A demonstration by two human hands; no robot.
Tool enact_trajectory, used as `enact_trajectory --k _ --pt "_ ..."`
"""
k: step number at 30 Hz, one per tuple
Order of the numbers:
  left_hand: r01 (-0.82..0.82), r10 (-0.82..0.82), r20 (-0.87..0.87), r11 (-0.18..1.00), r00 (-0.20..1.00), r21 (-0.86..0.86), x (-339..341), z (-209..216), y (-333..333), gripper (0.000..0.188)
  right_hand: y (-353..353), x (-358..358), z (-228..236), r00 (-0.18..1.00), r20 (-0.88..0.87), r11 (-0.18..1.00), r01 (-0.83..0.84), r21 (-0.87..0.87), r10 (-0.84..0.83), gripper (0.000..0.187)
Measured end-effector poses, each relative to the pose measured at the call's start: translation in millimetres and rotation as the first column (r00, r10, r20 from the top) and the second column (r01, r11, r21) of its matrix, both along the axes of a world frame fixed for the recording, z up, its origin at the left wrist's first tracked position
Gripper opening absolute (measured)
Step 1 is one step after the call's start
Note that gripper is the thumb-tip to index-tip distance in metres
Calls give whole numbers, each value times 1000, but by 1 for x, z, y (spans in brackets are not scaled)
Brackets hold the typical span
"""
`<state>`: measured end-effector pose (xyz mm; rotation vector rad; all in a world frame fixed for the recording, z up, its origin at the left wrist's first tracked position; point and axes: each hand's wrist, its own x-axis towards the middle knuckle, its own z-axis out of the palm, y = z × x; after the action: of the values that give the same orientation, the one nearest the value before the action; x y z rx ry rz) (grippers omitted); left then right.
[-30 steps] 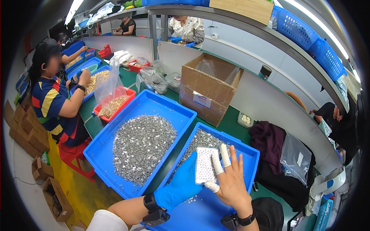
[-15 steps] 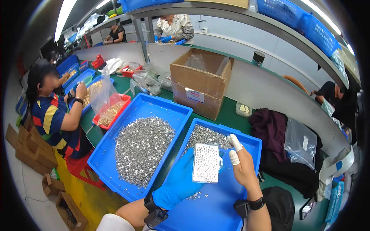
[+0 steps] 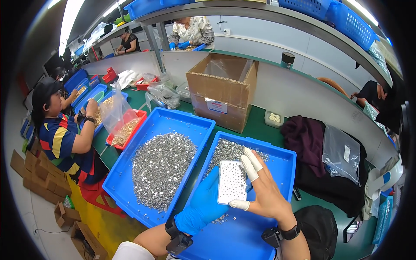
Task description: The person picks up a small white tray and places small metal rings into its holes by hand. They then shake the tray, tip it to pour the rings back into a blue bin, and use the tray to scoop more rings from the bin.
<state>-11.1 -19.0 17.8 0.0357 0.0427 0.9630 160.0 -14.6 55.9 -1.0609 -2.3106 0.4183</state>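
Observation:
Over the right blue tray [image 3: 277, 173], my left hand [image 3: 200, 211], in a blue glove, holds a small white perforated plate [image 3: 232, 182] from its left side. Rows of small dark and silvery spots cover the plate; I cannot make out whether washers sit in all of them. My right hand [image 3: 266, 193] closes on the plate's right edge, thumb at the lower corner and fingers at the upper corner. White finger cots cover its thumb and two fingertips. Small metal washers [image 3: 227, 149] lie heaped at the tray's far end, and several loose washers [image 3: 221, 219] lie below the plate.
To the left is a blue tray [image 3: 113, 185] with a large washer pile [image 3: 162, 167]. Behind stand a cardboard box [image 3: 216, 99] and a small container [image 3: 274, 118]. Dark clothing [image 3: 303, 147] lies right. A co-worker [image 3: 65, 134] sits left beside a red bin [image 3: 143, 113].
My right hand has moved from beside the plate onto its right edge, thumb now at the lower corner. My left hand still holds the plate. The view has shifted slightly.

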Motion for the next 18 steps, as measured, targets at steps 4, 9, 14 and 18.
enact_trajectory --k 4,9,14,18 --pt "30 -31 81 999 996 14 0 -1 1 48 1 1 1 1000 -3 1000 -23 -13 23 91" --pt "143 -136 111 988 985 -64 -1 -1 0 50 5 7 -11 973 -219 992 50 -116 -75 55" --pt "151 -154 -19 983 988 -103 1 7 -1 53 12 12 -23 829 -514 911 -15 -412 -219 35" --pt "141 -161 -134 980 978 -142 2 13 -2 53 15 12 -27 804 -536 878 -39 -477 -256 32"
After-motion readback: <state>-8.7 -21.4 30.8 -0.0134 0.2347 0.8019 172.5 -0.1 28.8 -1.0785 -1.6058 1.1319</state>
